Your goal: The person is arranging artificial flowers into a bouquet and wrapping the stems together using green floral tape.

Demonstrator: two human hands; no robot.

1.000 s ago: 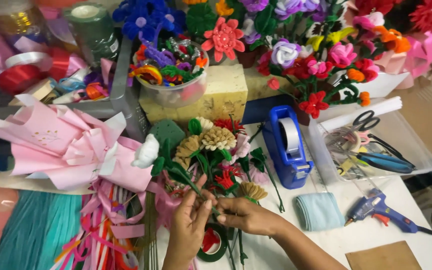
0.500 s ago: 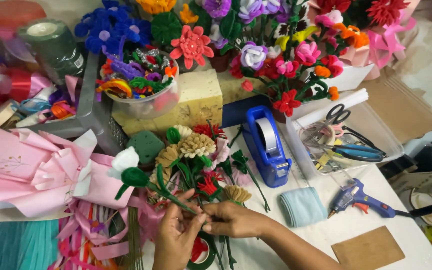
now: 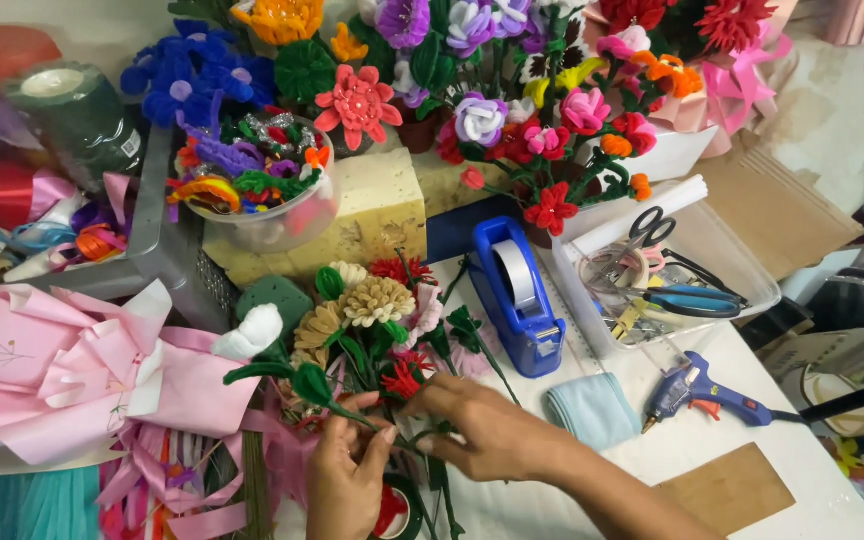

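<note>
Since the stems all have to stay bunched, the left hand (image 3: 347, 480) fingers pinch the green stems of the pipe-cleaner bouquet (image 3: 362, 325) low on the counter (image 3: 812, 500) while the right hand (image 3: 482, 430) fingers grip beside it; pink wrapping paper (image 3: 62, 370) crowds the left, blue tape dispenser (image 3: 514, 295) sits just right.

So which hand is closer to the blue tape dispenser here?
Right. The right hand lies just below and left of the blue tape dispenser, at the flower stems. The left hand sits lower and farther left, pinching the same stems.
</note>
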